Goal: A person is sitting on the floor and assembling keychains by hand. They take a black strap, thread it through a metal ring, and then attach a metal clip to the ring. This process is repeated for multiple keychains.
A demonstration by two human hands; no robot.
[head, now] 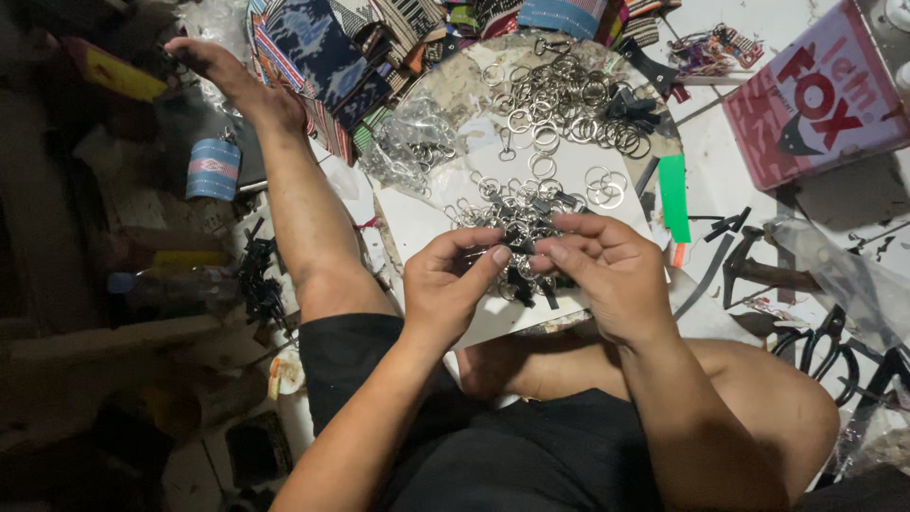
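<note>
A small black strap piece with a silver metal key ring [517, 245] sits pinched between the two hands, held just above a heap of the same shiny rings and dark loops on a white sheet of paper [417, 228]. The piece looks short, flat and matte black, its ring thin and bright; the fingers hide most of it.

Far to the left, a bare foot [213, 66] stretches out past a small roll of blue-and-pink striped woven fabric [212, 170], with a cluster of black clips [258, 280] lying on the floor nearer the knee. Moving in, the left hand [453, 284] is curled, thumb and forefinger closed on the strap piece from its side. Touching it fingertip to fingertip, the right hand [602, 270] grips the same piece, fingers bent down over it.

Above the hands lies a loose pile of silver key rings [559, 104] on a round, worn board [455, 90], and behind that a stack of patterned woven pouches [332, 57]. Further right come a flat green plastic strip [674, 197], a red cardboard box [820, 95], a crumpled clear plastic bag [844, 275], and black-handled scissors [820, 337] at the edge.
</note>
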